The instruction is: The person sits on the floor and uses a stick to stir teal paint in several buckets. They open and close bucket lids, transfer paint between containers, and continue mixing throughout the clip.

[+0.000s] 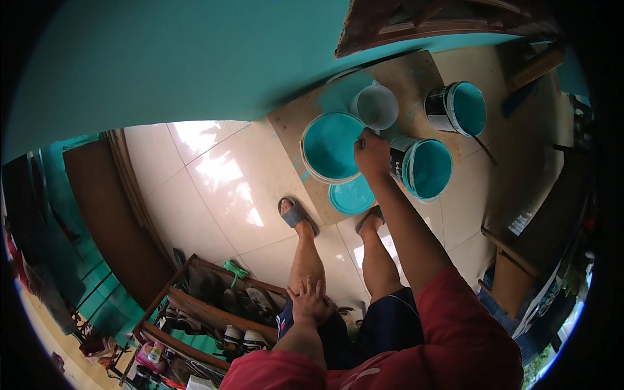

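Note:
My left hand (311, 301) rests on my left knee with its fingers spread. My right hand (372, 155) is closed at the right rim of a large white bucket (305, 162) of turquoise paint; what its fingers hold is hidden. Just right of that hand stands a paint bucket (427, 169) with a dark label, full of turquoise paint. Behind the hand is a whitish plastic jug (375, 106). A round turquoise-coated lid (351, 196) lies in front of the large bucket, partly under its edge. Farther right, another paint bucket (468, 108) has a thin dark stick (484, 149) leaning out.
The buckets stand on a paint-spotted brown board (292, 130) over pale floor tiles (214, 188). A turquoise wall (162, 65) rises behind, with a dark wooden panel (442, 23). At lower left is a wooden shoe rack (208, 312). Wooden furniture (510, 279) stands on the right.

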Tool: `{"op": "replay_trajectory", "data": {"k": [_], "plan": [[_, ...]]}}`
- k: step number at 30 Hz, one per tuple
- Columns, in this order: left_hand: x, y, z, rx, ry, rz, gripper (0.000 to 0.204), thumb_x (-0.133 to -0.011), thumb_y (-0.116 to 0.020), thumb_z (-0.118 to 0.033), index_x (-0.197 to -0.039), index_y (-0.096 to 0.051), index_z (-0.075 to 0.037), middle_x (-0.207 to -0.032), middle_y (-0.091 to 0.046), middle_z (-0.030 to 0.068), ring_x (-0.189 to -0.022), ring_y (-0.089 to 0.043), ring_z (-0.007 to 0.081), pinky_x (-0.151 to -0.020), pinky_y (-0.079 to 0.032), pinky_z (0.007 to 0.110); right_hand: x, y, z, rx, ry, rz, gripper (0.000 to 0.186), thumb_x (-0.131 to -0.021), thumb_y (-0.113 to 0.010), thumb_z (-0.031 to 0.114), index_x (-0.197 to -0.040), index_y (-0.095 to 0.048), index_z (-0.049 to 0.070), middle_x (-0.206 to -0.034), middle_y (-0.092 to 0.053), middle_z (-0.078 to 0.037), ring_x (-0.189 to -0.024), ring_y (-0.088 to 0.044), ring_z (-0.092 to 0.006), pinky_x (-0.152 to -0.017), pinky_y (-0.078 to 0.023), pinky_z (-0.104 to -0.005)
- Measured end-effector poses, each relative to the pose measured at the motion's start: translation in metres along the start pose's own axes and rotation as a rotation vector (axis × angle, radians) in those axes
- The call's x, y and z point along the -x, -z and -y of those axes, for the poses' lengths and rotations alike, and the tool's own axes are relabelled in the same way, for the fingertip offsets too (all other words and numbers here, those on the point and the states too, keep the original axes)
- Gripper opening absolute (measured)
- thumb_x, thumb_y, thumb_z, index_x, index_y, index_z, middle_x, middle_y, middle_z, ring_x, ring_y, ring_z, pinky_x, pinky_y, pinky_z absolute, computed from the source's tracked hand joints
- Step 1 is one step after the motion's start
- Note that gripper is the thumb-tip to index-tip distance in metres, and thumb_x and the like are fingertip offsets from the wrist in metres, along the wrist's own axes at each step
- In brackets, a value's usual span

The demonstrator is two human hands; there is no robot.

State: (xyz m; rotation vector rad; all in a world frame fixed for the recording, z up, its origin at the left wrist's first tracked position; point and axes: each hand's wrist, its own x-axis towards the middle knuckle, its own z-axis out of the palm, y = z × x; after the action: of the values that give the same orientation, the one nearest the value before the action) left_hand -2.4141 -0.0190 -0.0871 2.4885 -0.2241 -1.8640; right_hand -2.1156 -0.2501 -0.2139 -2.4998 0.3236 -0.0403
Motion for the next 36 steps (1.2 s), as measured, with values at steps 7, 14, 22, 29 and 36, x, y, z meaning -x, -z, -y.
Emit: {"op": "replay_trajectory", "data": {"k": [7,14,22,29,36], "plan": [[0.003,-0.014,0.004,0.051,-0.005,0.001,0.082,-0.083,-0.054,-0.057,-0.152,-0.036,-0.016,-0.161,-0.023,0.015,-0.149,-0.02,0.0353,-0.114,-0.006,0.071,0.035,-0.049,0.041,-0.126,0.191,0.066,0.013,-0.079,-0.062,0.003,-0.087,-0.052,0.003,-0.081,-0.062,-0.02,-0.078,-0.063,-0.04,-0.067,-0.053,-0.0488],[0.007,-0.02,0.009,0.121,0.001,0.001,0.082,-0.082,-0.055,-0.057,-0.151,-0.037,-0.016,-0.16,-0.024,0.0149,-0.149,-0.02,0.0348,-0.114,-0.006,0.071,0.076,-0.029,0.029,-0.205,0.171,0.307,0.01,-0.079,-0.063,0.002,-0.086,-0.056,0.002,-0.081,-0.065,-0.018,-0.079,-0.064,-0.0407,-0.066,-0.05,-0.048],[0.011,-0.019,0.018,0.18,0.019,-0.003,0.083,-0.081,-0.054,-0.057,-0.151,-0.036,-0.016,-0.161,-0.022,0.0156,-0.149,-0.018,0.0355,-0.113,-0.005,0.072,0.012,0.02,-0.023,0.023,0.179,0.255,0.007,-0.076,-0.065,0.003,-0.08,-0.06,0.004,-0.076,-0.066,-0.019,-0.071,-0.065,-0.0409,-0.064,-0.052,-0.0485],[0.008,-0.024,0.019,0.171,0.014,0.01,0.086,-0.082,-0.055,-0.061,-0.152,-0.034,-0.015,-0.161,-0.022,0.0168,-0.149,-0.017,0.0382,-0.112,-0.001,0.073,-0.022,-0.012,0.008,0.01,0.349,0.157,0.009,-0.078,-0.063,0.004,-0.085,-0.056,0.003,-0.077,-0.063,-0.02,-0.074,-0.064,-0.0403,-0.066,-0.052,-0.0488],[0.008,-0.023,0.02,0.194,0.022,0.023,0.086,-0.083,-0.053,-0.061,-0.153,-0.033,-0.016,-0.161,-0.021,0.016,-0.15,-0.018,0.0361,-0.114,-0.004,0.071,0.035,-0.04,0.044,-0.212,0.379,0.297,0.009,-0.08,-0.061,0.003,-0.086,-0.054,0.004,-0.082,-0.063,-0.019,-0.078,-0.063,-0.0409,-0.066,-0.049,-0.0499]]}}
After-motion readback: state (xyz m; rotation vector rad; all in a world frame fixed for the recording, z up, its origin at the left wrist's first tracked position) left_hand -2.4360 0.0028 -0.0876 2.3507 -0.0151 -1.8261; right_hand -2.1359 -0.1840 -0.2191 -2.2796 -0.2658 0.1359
